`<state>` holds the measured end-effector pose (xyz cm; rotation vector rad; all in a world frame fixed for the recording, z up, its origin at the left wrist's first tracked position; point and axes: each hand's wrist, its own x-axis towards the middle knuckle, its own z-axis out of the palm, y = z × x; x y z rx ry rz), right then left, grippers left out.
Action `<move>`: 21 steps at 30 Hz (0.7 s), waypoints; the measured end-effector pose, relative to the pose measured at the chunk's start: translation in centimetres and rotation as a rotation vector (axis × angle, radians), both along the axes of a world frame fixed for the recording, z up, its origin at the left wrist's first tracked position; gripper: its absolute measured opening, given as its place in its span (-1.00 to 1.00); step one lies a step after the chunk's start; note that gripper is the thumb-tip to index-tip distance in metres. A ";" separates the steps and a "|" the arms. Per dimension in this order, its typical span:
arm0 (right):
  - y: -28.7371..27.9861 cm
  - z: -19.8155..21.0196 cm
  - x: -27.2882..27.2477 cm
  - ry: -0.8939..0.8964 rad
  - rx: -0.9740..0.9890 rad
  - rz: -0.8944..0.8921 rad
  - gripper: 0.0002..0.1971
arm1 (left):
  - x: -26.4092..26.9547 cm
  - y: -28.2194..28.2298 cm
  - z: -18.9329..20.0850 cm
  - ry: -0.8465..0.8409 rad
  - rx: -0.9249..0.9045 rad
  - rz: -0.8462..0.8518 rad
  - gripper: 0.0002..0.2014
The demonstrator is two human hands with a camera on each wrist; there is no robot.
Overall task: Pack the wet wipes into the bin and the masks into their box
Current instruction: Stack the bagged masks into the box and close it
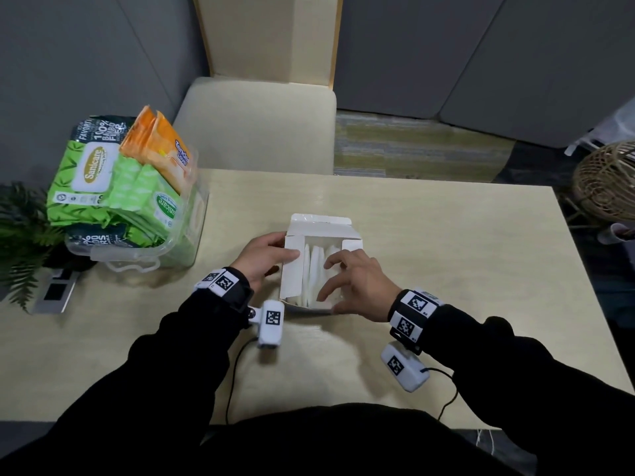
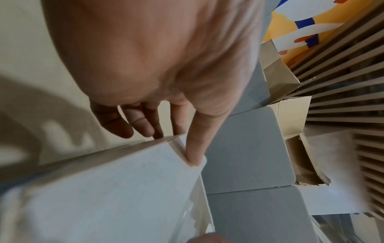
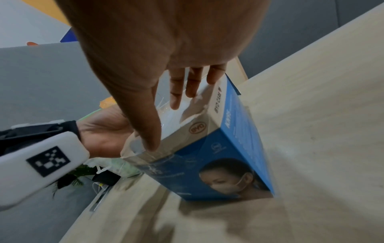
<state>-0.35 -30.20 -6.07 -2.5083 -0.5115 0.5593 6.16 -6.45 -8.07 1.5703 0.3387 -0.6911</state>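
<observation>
Right hand over the open mask box

The right hand (image 3: 166, 65) reaches into the blue box (image 3: 228, 148) standing on the worktop (image 3: 311, 115), thumb on its near rim, fingers spread over white masks (image 3: 172, 118); the left hand (image 3: 104, 136) steadies the far side.

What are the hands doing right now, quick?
Left hand: holds the mask box by its left flap.
Right hand: open, fingers spread over the masks inside.

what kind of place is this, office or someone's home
Probably an office or meeting booth rather than a home: grey padded wall panels, a pale table with a built-in power socket, and a cushioned bench seat over striped carpet tiles.
</observation>
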 end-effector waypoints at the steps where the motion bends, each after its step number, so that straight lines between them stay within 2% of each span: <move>1: -0.2 0.0 -0.1 -0.007 0.026 0.010 -0.76 | 0.2 -0.1 0.1 -0.011 0.010 0.003 -0.51; 6: -0.9 -0.2 -0.6 -0.048 0.067 0.088 -0.78 | -0.3 -0.5 0.4 -0.199 0.075 0.044 -0.60; 8: -1.2 -0.8 -0.9 -0.060 0.166 0.065 -0.76 | -0.6 -0.3 -0.3 -0.285 0.106 0.016 -0.65; 11: -1.2 -1.2 -1.1 -0.098 0.211 0.082 -0.77 | -0.9 0.4 -1.1 -0.348 0.186 -0.030 -0.66; 14: -1.2 -0.7 -1.1 0.070 0.292 -0.052 -0.74 | -1.2 0.6 -0.7 -0.425 0.224 -0.064 -0.57; 16: -1.7 -0.3 -0.9 0.139 0.277 -0.072 -0.81 | -1.6 1.1 0.0 -0.458 0.217 -0.097 -0.48; 18: -2.6 0.1 -0.5 0.142 0.217 -0.090 -0.89 | -2.3 1.7 1.0 -0.447 0.196 -0.124 -0.57; 21: -4.7 0.4 0.1 0.209 0.260 -0.326 -0.81 | -3.6 2.3 2.2 -0.410 0.184 -0.280 -0.66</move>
